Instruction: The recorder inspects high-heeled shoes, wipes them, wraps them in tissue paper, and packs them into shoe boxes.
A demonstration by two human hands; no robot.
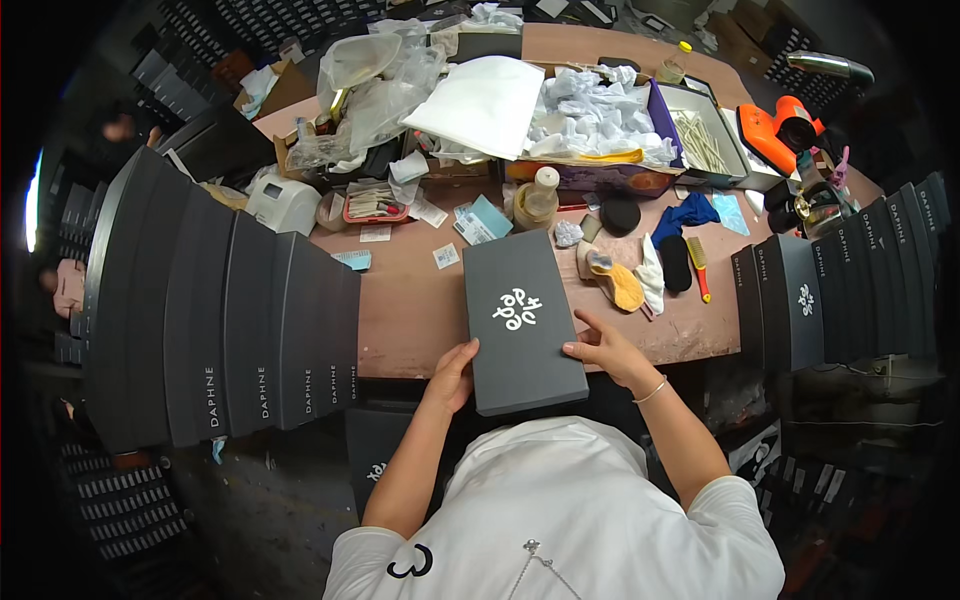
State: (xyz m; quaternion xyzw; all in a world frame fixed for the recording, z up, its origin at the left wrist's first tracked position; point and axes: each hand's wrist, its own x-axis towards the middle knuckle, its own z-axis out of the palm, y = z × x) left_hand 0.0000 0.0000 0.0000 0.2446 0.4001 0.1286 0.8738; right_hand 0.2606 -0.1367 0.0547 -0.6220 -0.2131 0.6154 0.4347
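In front of me is a closed dark grey shoe box (525, 350) with a white design on its lid, its near end reaching past the table's front edge. My left hand (453, 379) grips the box's left side, thumb up against the edge and the other fingers mostly hidden. At the right side, my right hand (610, 352) holds it with the thumb on the lid's edge. The right index finger stretches forward alongside the box. A bottle with a white cap (537, 203) stands just beyond the far end.
Upright dark boxes line the left (320, 330) and right (790, 300) sides. Right of the held box lie a yellow sponge-like pad (625, 287), a black oval pad (676, 264) and a brush (698, 268). Crumpled paper (595, 115) fills a carton behind; an orange tool (765, 142) sits far right.
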